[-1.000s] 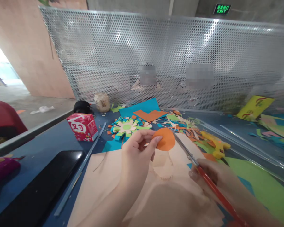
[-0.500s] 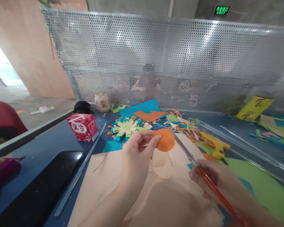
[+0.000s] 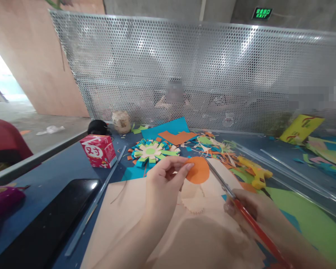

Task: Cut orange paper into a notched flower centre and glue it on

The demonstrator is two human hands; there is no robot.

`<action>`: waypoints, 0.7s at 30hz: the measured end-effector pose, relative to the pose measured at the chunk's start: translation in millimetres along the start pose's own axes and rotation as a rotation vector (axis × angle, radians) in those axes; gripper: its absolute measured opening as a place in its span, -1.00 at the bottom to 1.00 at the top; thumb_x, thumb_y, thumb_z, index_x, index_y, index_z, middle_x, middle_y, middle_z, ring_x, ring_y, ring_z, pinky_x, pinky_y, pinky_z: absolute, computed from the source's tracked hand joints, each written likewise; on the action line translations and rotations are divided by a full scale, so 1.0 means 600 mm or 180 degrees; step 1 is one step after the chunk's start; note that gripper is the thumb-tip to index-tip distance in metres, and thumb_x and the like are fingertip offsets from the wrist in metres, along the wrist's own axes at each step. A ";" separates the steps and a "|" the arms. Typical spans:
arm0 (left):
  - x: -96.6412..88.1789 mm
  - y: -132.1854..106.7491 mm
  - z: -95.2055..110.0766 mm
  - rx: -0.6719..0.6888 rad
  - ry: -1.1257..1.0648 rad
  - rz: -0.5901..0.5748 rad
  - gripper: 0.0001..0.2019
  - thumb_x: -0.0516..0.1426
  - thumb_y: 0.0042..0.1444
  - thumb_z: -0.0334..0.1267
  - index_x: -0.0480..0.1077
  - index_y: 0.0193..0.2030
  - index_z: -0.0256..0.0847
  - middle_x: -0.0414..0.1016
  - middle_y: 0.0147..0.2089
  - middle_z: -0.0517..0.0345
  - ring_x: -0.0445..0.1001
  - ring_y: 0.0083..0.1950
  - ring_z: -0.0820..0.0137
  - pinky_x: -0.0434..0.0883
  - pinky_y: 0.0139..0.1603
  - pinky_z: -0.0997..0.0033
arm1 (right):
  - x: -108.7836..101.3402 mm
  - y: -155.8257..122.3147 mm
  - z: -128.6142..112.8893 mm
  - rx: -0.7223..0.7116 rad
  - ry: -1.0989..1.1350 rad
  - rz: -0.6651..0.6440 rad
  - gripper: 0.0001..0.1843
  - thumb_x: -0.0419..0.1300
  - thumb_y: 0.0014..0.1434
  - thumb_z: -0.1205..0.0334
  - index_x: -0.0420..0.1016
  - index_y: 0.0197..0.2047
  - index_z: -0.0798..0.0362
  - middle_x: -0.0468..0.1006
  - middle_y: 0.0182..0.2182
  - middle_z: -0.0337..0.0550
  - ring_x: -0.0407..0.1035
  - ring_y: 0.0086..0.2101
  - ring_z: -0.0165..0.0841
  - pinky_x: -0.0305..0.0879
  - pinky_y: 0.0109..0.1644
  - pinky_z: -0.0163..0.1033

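My left hand (image 3: pixel 164 183) pinches an orange paper disc (image 3: pixel 198 170) by its left edge, holding it above a large peach paper sheet (image 3: pixel 123 213). My right hand (image 3: pixel 254 211) grips red-handled scissors (image 3: pixel 235 203); their blades point up and left and meet the disc's right edge. A scalloped peach cut-out (image 3: pixel 194 200) lies on the sheet just below the disc. Behind the hands lies a finished paper flower (image 3: pixel 151 151) in green, peach and blue.
A red carton (image 3: pixel 98 150) and black phone (image 3: pixel 44 220) lie left, with a grey strip (image 3: pixel 100 194) between. A yellow glue gun (image 3: pixel 254 171), clear glue sticks (image 3: pixel 294 173), green paper (image 3: pixel 310 220) and scraps sit right. A perforated metal screen (image 3: pixel 201 71) closes the back.
The orange disc has turned a little in my left fingers and sits slightly lower. The scissors stay at its right edge.
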State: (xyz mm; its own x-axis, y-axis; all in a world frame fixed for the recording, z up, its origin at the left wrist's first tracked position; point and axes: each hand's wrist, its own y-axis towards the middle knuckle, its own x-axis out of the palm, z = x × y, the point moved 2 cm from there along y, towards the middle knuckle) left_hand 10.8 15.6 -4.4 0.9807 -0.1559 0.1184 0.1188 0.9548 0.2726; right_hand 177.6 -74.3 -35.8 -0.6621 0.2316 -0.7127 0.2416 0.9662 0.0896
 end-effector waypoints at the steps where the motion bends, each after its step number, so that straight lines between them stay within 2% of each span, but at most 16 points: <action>1: -0.001 0.000 0.000 -0.0018 0.0029 0.0005 -0.95 0.20 -0.08 -0.34 0.42 -0.44 -0.26 0.43 -0.55 0.23 0.22 -0.66 0.64 0.17 -0.72 0.65 | 0.000 0.000 0.001 0.0023 0.0007 -0.0014 -0.60 0.04 -0.01 -0.11 0.13 -0.64 0.01 0.08 -0.68 -0.35 0.02 -0.64 -0.47 -0.07 -0.61 -0.35; 6: -0.003 0.000 0.000 -0.0011 0.0087 0.0061 -0.88 0.21 -0.07 -0.27 0.43 -0.38 -0.25 0.47 -0.50 0.18 0.31 -0.59 0.58 0.24 -0.66 0.62 | -0.001 0.001 0.001 0.0073 0.0016 -0.0010 -0.59 0.04 -0.03 -0.11 0.10 -0.65 0.01 0.07 -0.69 -0.33 0.04 -0.65 -0.47 -0.06 -0.64 -0.35; 11: -0.002 0.002 -0.002 -0.0051 -0.0074 0.0110 -0.87 0.20 -0.07 -0.25 0.40 -0.39 -0.26 0.46 -0.51 0.21 0.28 -0.62 0.60 0.22 -0.69 0.64 | -0.001 0.001 -0.001 0.0034 -0.0137 -0.0028 -0.57 0.04 -0.02 -0.12 0.06 -0.66 0.02 0.04 -0.68 -0.35 0.01 -0.64 -0.47 -0.10 -0.60 -0.34; 17: -0.001 0.000 0.004 0.0062 0.0100 0.0119 -0.95 0.20 -0.09 -0.35 0.40 -0.44 -0.24 0.48 -0.48 0.19 0.34 -0.57 0.58 0.18 -0.71 0.65 | 0.000 -0.001 -0.002 -0.0019 -0.0085 -0.0051 -0.58 0.03 0.00 -0.14 0.18 -0.63 0.03 0.14 -0.68 -0.31 0.05 -0.62 -0.45 -0.12 -0.58 -0.32; 21: -0.002 -0.002 0.004 0.0126 0.0177 0.0095 -0.96 0.20 -0.09 -0.35 0.41 -0.45 -0.24 0.50 -0.46 0.16 0.41 -0.50 0.51 0.22 -0.69 0.62 | 0.001 -0.001 -0.003 -0.0061 -0.0025 0.0045 -0.58 0.05 0.00 -0.13 0.19 -0.63 0.03 0.15 -0.68 -0.31 0.06 -0.62 -0.45 -0.09 -0.59 -0.32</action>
State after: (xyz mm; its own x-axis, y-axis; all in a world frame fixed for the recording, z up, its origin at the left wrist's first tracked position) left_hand 9.3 14.1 -2.4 0.9909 -0.1122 0.0741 0.0844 0.9479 0.3073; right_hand 176.1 -74.3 -35.0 -0.6530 0.2445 -0.7168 0.2373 0.9648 0.1129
